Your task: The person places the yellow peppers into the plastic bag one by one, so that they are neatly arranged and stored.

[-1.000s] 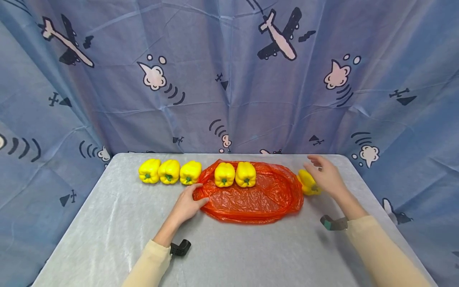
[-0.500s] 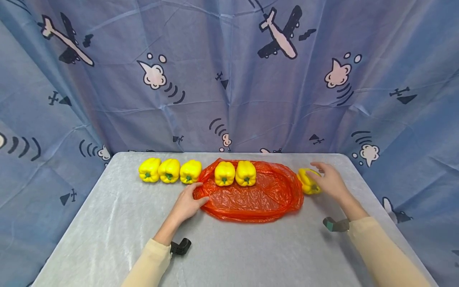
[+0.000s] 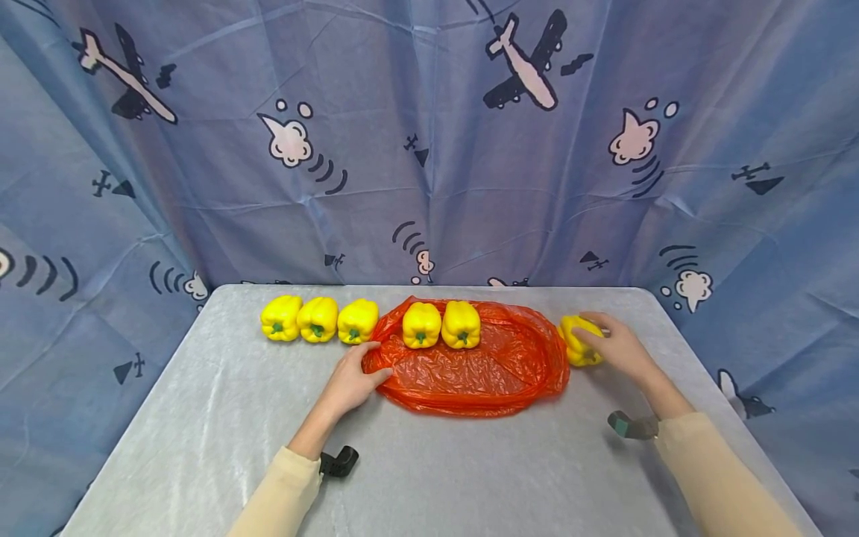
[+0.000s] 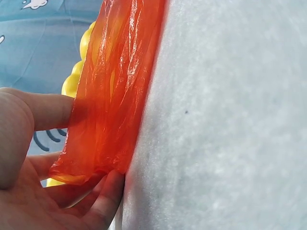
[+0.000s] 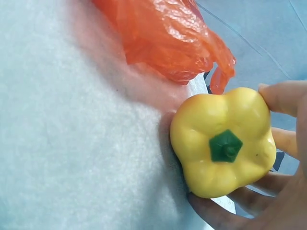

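A red plastic bag [image 3: 470,380] lies on the table with its mouth spread upward. Two yellow bell peppers [image 3: 461,325] sit within its outline at the back. My left hand [image 3: 352,379] holds the bag's left end, thumb and fingers curved round the rim; the left wrist view shows the fingertips [image 4: 114,187] against the thin film. To the right of the bag, my right hand [image 3: 620,347] grips another yellow bell pepper [image 5: 223,143]. Its thumb rests on one side and its fingers reach round the other, with the green stem facing the wrist camera.
Three more yellow bell peppers [image 3: 318,320] stand in a row left of the bag, along the back of the pale table [image 3: 429,477]. Behind the table hangs a blue curtain [image 3: 376,201] printed with aeroplanes. Each wrist carries a small dark camera [image 3: 339,462].
My right hand has come down and closed round the right-hand pepper, which has turned slightly. The left hand and the bag have stayed in place.
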{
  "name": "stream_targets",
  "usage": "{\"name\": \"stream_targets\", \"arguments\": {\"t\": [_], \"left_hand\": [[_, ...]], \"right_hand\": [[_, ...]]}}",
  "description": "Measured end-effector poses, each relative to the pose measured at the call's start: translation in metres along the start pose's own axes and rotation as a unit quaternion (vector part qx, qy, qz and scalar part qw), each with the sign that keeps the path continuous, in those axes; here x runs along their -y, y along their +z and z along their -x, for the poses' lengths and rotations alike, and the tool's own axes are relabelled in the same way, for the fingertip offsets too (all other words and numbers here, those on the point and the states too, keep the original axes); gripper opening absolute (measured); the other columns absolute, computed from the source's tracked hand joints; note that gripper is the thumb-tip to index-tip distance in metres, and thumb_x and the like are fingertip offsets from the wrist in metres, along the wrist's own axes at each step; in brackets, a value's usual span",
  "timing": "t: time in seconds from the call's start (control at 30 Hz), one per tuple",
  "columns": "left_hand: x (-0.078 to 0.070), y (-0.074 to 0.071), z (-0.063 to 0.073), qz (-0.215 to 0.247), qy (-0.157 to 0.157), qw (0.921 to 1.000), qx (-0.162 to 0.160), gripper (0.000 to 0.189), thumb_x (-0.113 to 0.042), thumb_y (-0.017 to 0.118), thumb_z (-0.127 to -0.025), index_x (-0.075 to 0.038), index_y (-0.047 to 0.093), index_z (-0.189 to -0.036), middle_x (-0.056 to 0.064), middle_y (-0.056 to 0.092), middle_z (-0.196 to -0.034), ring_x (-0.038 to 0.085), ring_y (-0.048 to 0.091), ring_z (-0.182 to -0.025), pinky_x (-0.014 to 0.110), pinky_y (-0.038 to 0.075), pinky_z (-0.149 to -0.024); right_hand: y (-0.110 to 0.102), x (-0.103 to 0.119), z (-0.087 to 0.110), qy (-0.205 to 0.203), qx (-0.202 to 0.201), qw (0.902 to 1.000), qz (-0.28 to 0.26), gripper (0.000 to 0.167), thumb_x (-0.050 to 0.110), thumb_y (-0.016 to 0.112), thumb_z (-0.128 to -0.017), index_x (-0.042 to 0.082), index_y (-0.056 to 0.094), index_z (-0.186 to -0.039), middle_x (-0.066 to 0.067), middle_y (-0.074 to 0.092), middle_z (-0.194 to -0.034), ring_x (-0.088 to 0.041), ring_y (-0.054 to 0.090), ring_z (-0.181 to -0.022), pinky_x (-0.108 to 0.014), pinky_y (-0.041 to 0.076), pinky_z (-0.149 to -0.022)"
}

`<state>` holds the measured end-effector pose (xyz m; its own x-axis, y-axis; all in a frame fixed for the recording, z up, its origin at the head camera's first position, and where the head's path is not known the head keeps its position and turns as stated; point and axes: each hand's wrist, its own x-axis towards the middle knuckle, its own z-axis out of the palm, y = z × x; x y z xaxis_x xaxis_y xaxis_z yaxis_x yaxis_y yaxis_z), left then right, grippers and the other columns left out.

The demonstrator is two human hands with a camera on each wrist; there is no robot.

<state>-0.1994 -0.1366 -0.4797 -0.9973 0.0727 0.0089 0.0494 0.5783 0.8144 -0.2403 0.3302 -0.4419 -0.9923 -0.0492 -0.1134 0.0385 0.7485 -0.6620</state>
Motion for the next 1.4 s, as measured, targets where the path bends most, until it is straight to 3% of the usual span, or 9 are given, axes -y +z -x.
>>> {"name": "stream_targets", "arguments": {"t": [0.23, 0.63, 1.2, 1.4], "left_hand": [[0.000, 0.000, 0.000, 0.002, 0.003, 1.0000, 0.000, 0.058, -0.020, 0.076, -0.090, -0.001, 0.055, -0.141, 0.022, 0.052, -0.146, 0.041, 0.045, -0.137, 0.057, 0.034, -0.113], [-0.001, 0.000, 0.000, -0.001, 0.004, 1.0000, 0.000, 0.058, -0.019, 0.077, -0.090, -0.001, 0.055, -0.140, 0.022, 0.053, -0.145, 0.041, 0.046, -0.136, 0.056, 0.034, -0.114], [0.001, 0.001, 0.001, 0.007, -0.002, 1.0000, 0.000, 0.059, -0.019, 0.077, -0.090, -0.001, 0.054, -0.142, 0.022, 0.052, -0.146, 0.041, 0.044, -0.138, 0.057, 0.032, -0.115], [0.000, 0.002, 0.001, 0.005, 0.003, 1.0000, -0.001, 0.058, -0.019, 0.077, -0.090, -0.001, 0.055, -0.141, 0.022, 0.052, -0.146, 0.042, 0.044, -0.138, 0.057, 0.032, -0.115]], "right_hand": [[0.001, -0.003, -0.001, 0.009, 0.006, 0.9999, -0.002, 0.084, 0.060, 0.050, -0.100, 0.000, 0.033, -0.156, -0.032, 0.031, -0.156, -0.053, 0.033, -0.137, -0.073, 0.031, -0.106], [-0.006, 0.005, 0.003, -0.012, -0.045, 0.9989, -0.007, 0.076, 0.053, 0.051, -0.103, -0.003, 0.037, -0.153, -0.033, 0.040, -0.150, -0.051, 0.042, -0.131, -0.069, 0.035, -0.106], [-0.022, 0.035, 0.010, -0.029, -0.083, 0.9961, -0.003, 0.078, 0.056, 0.052, -0.101, -0.002, 0.039, -0.152, -0.030, 0.048, -0.143, -0.043, 0.050, -0.116, -0.053, 0.046, -0.094], [-0.018, 0.048, 0.012, -0.024, -0.081, 0.9964, -0.007, 0.080, 0.057, 0.051, -0.101, -0.001, 0.038, -0.153, -0.030, 0.045, -0.145, -0.045, 0.048, -0.119, -0.057, 0.046, -0.098]]}}
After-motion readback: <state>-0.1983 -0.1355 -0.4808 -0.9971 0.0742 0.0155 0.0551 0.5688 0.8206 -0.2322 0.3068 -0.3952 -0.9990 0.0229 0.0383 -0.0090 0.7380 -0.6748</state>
